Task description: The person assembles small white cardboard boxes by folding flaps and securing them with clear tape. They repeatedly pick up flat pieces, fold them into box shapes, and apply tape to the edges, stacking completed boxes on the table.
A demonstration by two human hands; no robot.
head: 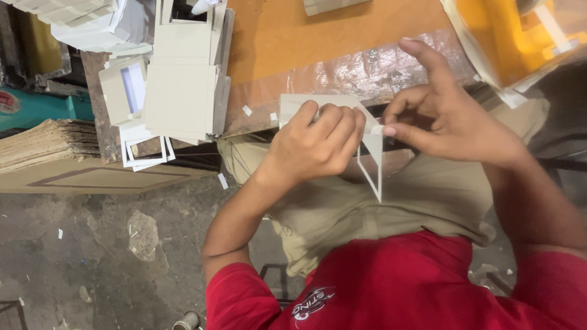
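- Two hands, one folded box piece, one stack of flat panels, a few window-cut cards.
- Left hand (318, 143), centre frame, is curled tight around the pale grey cardboard box piece (372, 160), knuckles up.
- Right hand (455, 119), centre right, pinches the piece's top edge between thumb and one finger; index finger points up, free.
- Piece sits centre frame above the lap in khaki trousers (422, 195); thin, open-sided, white edges, lower corner hanging free.
- Stack of grey panels (181, 79) upper left, near the orange table (293, 30) edge; window-cut cards (143, 150) overhang below.
- Concrete floor (92, 256) open at lower left.
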